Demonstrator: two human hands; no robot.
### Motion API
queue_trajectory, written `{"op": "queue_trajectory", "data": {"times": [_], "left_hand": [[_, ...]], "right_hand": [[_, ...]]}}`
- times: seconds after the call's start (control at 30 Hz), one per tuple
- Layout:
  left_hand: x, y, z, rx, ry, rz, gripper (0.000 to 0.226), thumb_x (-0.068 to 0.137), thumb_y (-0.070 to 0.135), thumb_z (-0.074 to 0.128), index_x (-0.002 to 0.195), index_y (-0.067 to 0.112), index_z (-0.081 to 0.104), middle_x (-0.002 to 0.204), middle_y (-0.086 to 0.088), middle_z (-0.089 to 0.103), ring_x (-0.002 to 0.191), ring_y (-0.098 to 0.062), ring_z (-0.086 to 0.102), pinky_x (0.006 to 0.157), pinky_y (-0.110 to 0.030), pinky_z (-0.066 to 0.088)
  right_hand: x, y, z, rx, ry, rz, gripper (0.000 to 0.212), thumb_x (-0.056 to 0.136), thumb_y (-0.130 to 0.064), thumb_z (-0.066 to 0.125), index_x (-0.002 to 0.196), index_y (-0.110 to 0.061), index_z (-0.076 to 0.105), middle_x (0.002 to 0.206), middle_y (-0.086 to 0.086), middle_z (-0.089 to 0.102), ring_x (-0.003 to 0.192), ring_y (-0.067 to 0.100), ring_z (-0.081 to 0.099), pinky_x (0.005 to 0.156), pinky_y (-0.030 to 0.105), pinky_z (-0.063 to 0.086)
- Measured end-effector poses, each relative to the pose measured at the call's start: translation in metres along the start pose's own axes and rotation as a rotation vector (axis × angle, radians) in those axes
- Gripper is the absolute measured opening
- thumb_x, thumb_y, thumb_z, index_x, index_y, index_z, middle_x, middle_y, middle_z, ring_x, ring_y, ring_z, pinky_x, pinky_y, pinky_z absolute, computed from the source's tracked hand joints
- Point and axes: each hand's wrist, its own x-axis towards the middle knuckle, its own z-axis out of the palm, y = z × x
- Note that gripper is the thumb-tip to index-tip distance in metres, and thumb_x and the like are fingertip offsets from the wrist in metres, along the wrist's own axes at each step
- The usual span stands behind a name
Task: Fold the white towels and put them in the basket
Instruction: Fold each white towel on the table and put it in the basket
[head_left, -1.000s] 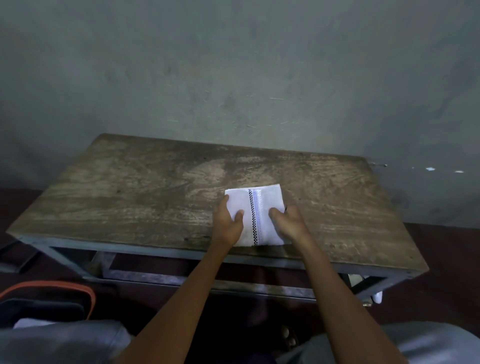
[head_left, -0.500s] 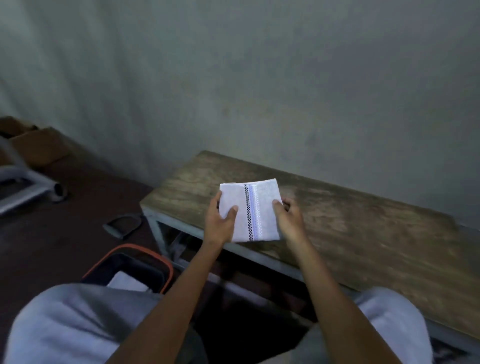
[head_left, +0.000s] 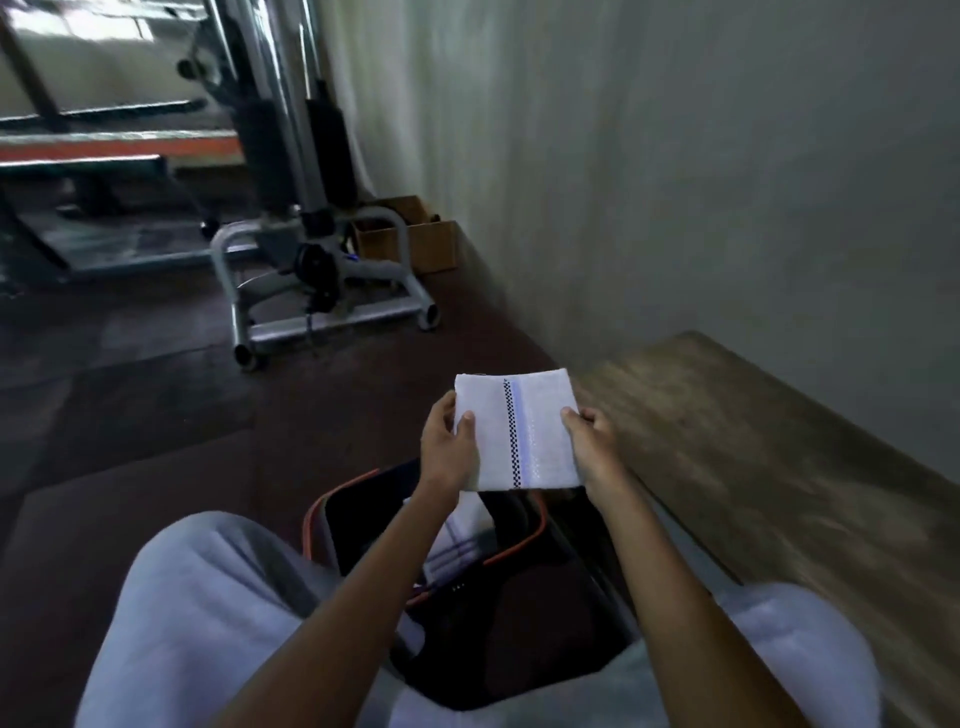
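I hold the folded towel (head_left: 519, 431) flat in the air, left hand (head_left: 447, 447) pinching its left edge and right hand (head_left: 592, 447) its right, thumbs on top, both arms reaching forward at even height. Its stripe runs away from me; the bench (head_left: 753, 441) lies off to the right. The basket (head_left: 519, 548) sits on the floor just below and slightly nearer me, one towel (head_left: 457, 540) inside. I judge a straight lowering, neither hand nearer.

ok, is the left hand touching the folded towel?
Touching. The head view shows the left hand gripping the folded towel at its left edge, thumb pressed on its top face.
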Motion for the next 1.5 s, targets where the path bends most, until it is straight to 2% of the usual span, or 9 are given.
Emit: {"op": "queue_trajectory", "data": {"times": [0.27,0.5,0.6,0.8,1.07,1.17,1.23,1.33,1.5], "left_hand": [[0.042,-0.082,-0.053,0.018,0.157,-0.235,0.038,0.092,0.007,0.042,0.129,0.016,0.044,0.104,0.005,0.056,0.096,-0.016,0.058,0.086,-0.038,0.051],[0.092,-0.203,-0.057,0.020,0.228,-0.493,0.045,0.090,0.002,0.043,0.134,0.012,0.043,0.127,-0.008,0.054,0.111,-0.021,0.054,0.096,-0.036,0.046],[0.115,-0.253,-0.058,0.006,0.234,-0.552,0.045,0.091,0.006,0.042,0.135,0.015,0.045,0.128,-0.006,0.055,0.111,-0.021,0.056,0.097,-0.041,0.047],[0.152,-0.331,-0.057,-0.075,0.274,-0.631,0.042,0.094,0.006,0.043,0.135,0.014,0.048,0.120,-0.006,0.063,0.099,-0.019,0.062,0.087,-0.035,0.049],[0.154,-0.353,-0.053,0.052,0.247,-0.676,0.047,0.098,0.013,0.041,0.144,0.014,0.034,0.062,0.001,0.046,0.046,-0.002,0.036,0.042,-0.012,0.032],[0.154,-0.344,-0.056,0.120,0.199,-0.615,0.047,0.097,0.019,0.043,0.143,0.011,0.034,0.111,-0.007,0.064,0.083,-0.010,0.058,0.072,-0.008,0.042],[0.146,-0.343,-0.061,0.348,0.160,-0.422,0.051,0.093,0.026,0.040,0.140,0.008,0.039,0.145,-0.012,0.042,0.128,-0.020,0.044,0.104,-0.020,0.030],[0.134,-0.348,-0.062,0.787,0.019,-0.114,0.054,0.090,0.034,0.034,0.140,0.015,0.039,0.152,-0.007,0.032,0.140,-0.021,0.027,0.111,-0.038,0.027],[0.146,-0.360,-0.063,1.119,-0.275,-0.190,0.064,0.097,0.051,0.021,0.150,0.022,0.002,0.158,0.005,-0.009,0.145,-0.015,-0.009,0.114,-0.045,0.007]], "right_hand": [[0.043,0.062,0.088,-0.173,-0.199,0.180,0.018,0.090,-0.020,0.052,0.107,-0.015,0.052,0.093,0.001,0.058,0.076,0.013,0.054,0.060,0.026,0.042],[0.104,0.159,0.141,-0.364,-0.242,0.299,0.019,0.089,-0.016,0.054,0.107,-0.013,0.056,0.095,0.004,0.058,0.075,0.011,0.052,0.051,0.015,0.040],[0.130,0.197,0.159,-0.360,-0.259,0.350,0.021,0.089,-0.016,0.054,0.109,-0.011,0.054,0.104,0.007,0.059,0.088,0.017,0.055,0.062,0.025,0.043],[0.176,0.265,0.187,-0.413,-0.285,0.324,0.023,0.090,-0.013,0.052,0.113,-0.008,0.054,0.110,0.011,0.061,0.093,0.020,0.055,0.078,0.028,0.042],[0.180,0.295,0.191,-0.617,-0.301,0.196,0.031,0.094,-0.012,0.048,0.123,-0.002,0.049,0.122,0.021,0.059,0.113,0.035,0.055,0.092,0.036,0.042],[0.169,0.291,0.189,-0.649,-0.323,0.096,0.039,0.093,-0.011,0.050,0.129,0.000,0.044,0.129,0.023,0.053,0.117,0.036,0.051,0.096,0.035,0.039],[0.158,0.286,0.189,-0.793,-0.328,-0.215,0.045,0.088,-0.012,0.049,0.131,0.001,0.043,0.131,0.023,0.048,0.119,0.036,0.046,0.100,0.037,0.037],[0.152,0.288,0.196,-1.079,-0.412,-0.634,0.047,0.081,-0.022,0.042,0.124,-0.005,0.050,0.126,0.017,0.056,0.117,0.032,0.052,0.097,0.042,0.045],[0.176,0.310,0.204,-1.397,-0.628,-0.599,0.061,0.082,-0.039,0.045,0.131,-0.003,0.049,0.140,0.017,0.049,0.132,0.031,0.044,0.104,0.051,0.037]]}}
